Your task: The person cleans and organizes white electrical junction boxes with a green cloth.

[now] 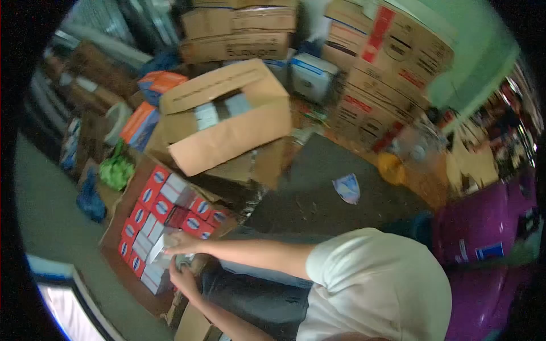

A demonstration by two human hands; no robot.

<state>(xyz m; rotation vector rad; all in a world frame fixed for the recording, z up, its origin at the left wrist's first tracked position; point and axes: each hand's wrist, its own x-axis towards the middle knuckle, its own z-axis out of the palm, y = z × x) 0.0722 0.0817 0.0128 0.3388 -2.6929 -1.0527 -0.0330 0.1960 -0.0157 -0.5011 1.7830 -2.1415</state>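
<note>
My right hand point(183, 243), on the upper arm, is closed on a small white box point(161, 249). Just below it, my left hand point(184, 279) has its fingers curled by a greyish, rounded shape, too blurred to name. Both hands are over the right side of an open cardboard carton point(143, 299). Rows of small red-and-white boxes point(162, 207) with blue oval logos fill this carton. Some boxes show their red faces, others their pale sides.
A large open carton point(230, 142) with pale packets stands above. Stacked cartons point(369, 96) line the back. A dark grey mat point(318, 182) carries a blue-white packet point(347, 188). Purple plastic containers point(483, 221) stand right; a green bag point(116, 172) lies left.
</note>
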